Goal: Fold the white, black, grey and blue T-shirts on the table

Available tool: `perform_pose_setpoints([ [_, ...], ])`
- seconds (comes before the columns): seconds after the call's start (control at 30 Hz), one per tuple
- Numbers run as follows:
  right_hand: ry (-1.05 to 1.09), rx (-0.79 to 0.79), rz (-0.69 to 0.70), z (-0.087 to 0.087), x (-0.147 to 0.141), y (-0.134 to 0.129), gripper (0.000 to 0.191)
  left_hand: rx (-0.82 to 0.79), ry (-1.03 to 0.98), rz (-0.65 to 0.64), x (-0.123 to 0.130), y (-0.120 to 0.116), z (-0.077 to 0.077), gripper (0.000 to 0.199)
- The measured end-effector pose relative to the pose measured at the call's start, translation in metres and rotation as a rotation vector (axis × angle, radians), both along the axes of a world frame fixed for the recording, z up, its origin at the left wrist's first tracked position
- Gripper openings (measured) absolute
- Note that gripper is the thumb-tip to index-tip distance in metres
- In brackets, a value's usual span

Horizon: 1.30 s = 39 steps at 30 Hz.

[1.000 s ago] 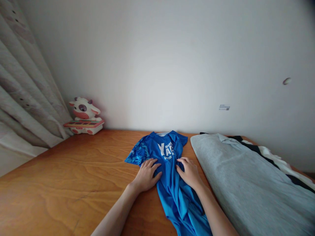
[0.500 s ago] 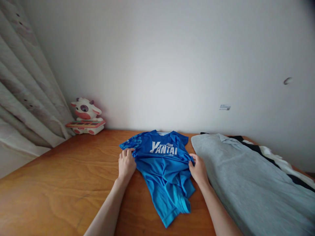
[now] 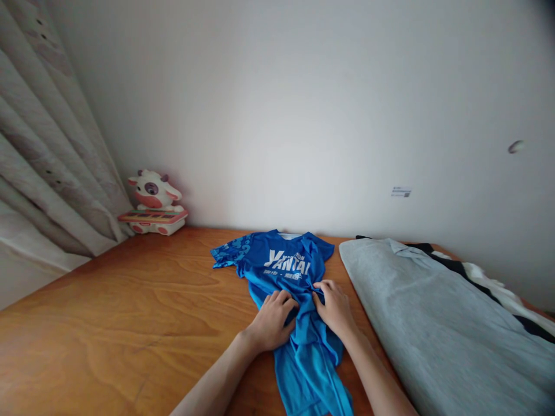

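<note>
A blue short-sleeved T-shirt (image 3: 284, 254) with white lettering lies front up on the wooden surface, collar toward the wall. Its chest is fairly spread, while the lower half is bunched and wrinkled, with the hem trailing toward me. My left hand (image 3: 273, 318) rests on the shirt's middle, its fingers curled into the cloth and blue fabric showing between thumb and fingers. Just to its right, my right hand (image 3: 333, 306) pinches a fold of the shirt between thumb and fingers. Some fabric under both hands is hidden.
Grey cloth (image 3: 425, 312) lies along the right side, with black and white fabric (image 3: 489, 277) beyond it. A cow-shaped toy keyboard (image 3: 154, 202) stands at the back left beside the curtain (image 3: 47, 156). The wooden surface (image 3: 108, 312) meets a white wall (image 3: 286, 115).
My left hand has moved right from the shirt's left edge onto its middle. My right hand has shifted left and slightly nearer. The lower shirt is gathered narrower, its hem now nearer me.
</note>
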State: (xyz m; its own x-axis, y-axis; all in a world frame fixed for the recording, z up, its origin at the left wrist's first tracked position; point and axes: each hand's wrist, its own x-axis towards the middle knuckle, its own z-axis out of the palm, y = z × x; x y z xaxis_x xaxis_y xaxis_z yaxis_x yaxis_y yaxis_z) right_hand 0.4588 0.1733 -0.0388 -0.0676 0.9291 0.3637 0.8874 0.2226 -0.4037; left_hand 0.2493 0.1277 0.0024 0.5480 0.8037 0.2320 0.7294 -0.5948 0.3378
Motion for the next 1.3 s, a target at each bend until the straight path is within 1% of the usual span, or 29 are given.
perform_pose_setpoints([
  [0.1,0.079,0.076,0.087,-0.006,0.010,0.008,0.025,-0.006,-0.001,0.042,-0.007,0.009,-0.001,0.021],
  [0.17,0.151,0.175,0.087,-0.011,0.027,0.016,0.029,-0.019,0.007,0.127,-0.021,0.020,-0.003,0.026],
  [0.2,0.184,0.229,0.034,-0.014,0.037,0.020,0.031,-0.024,0.011,0.200,-0.031,0.026,-0.004,0.032],
  [0.23,0.211,0.273,-0.049,-0.016,0.048,0.023,0.032,-0.020,0.015,0.302,-0.042,0.032,-0.004,0.037],
  [0.3,0.250,0.331,-0.207,-0.017,0.067,0.028,0.032,0.035,0.032,0.547,-0.065,0.041,-0.002,0.040],
  [0.33,0.261,0.363,-0.253,-0.016,0.072,0.029,0.031,0.074,0.042,0.647,-0.075,0.043,0.000,0.039],
  [0.37,0.274,0.393,-0.271,-0.013,0.074,0.028,0.032,0.113,0.044,0.718,-0.083,0.043,0.003,0.036],
  [0.4,0.288,0.411,-0.257,-0.009,0.072,0.025,0.033,0.147,0.037,0.748,-0.088,0.041,0.007,0.032],
  [0.43,0.303,0.403,-0.210,-0.004,0.066,0.021,0.036,0.173,0.015,0.741,-0.089,0.039,0.011,0.027],
  [0.47,0.314,0.363,-0.135,0.001,0.056,0.016,0.037,0.184,-0.017,0.700,-0.087,0.035,0.015,0.023],
  [0.5,0.316,0.282,-0.038,0.007,0.044,0.010,0.038,0.182,-0.053,0.636,-0.080,0.031,0.019,0.020],
  [0.57,0.247,0.064,0.186,0.015,0.015,-0.004,0.041,0.126,-0.105,0.453,-0.060,0.021,0.021,0.016],
  [0.6,0.179,-0.001,0.271,0.017,0.001,-0.010,0.040,0.082,-0.108,0.354,-0.047,0.017,0.020,0.015],
  [0.63,0.102,-0.027,0.314,0.018,-0.012,-0.015,0.035,0.036,-0.094,0.257,-0.035,0.013,0.018,0.014],
  [0.67,0.040,-0.029,0.316,0.018,-0.024,-0.019,0.027,0.004,-0.063,0.173,-0.023,0.010,0.015,0.013],
  [0.7,-0.005,-0.025,0.299,0.018,-0.032,-0.022,0.022,-0.001,-0.031,0.138,-0.014,0.007,0.011,0.012],
  [0.73,-0.032,-0.019,0.280,0.017,-0.038,-0.023,0.018,-0.009,-0.009,0.128,-0.007,0.006,0.007,0.011],
  [0.8,-0.031,-0.025,0.268,0.016,-0.043,-0.024,0.017,-0.023,-0.011,0.123,-0.002,0.005,0.003,0.012],
  [0.93,0.038,-0.051,0.318,0.018,-0.038,-0.022,0.020,-0.062,-0.119,0.031,-0.012,0.009,0.000,0.015],
  [1.1,0.070,-0.019,0.340,0.017,-0.036,-0.021,0.021,-0.032,-0.182,0.022,-0.019,0.015,-0.004,0.016],
  [1.17,0.075,0.041,0.339,0.016,-0.035,-0.023,0.020,0.019,-0.204,0.065,-0.021,0.017,-0.006,0.015],
  [1.23,0.076,0.103,0.330,0.018,-0.033,-0.030,0.015,0.086,-0.224,0.161,-0.022,0.017,-0.009,0.016],
  [1.27,0.073,0.119,0.324,0.019,-0.032,-0.035,0.015,0.115,-0.229,0.210,-0.024,0.016,-0.010,0.017],
  [1.3,0.068,0.127,0.322,0.021,-0.030,-0.041,0.021,0.138,-0.228,0.250,-0.025,0.013,-0.012,0.020],
])
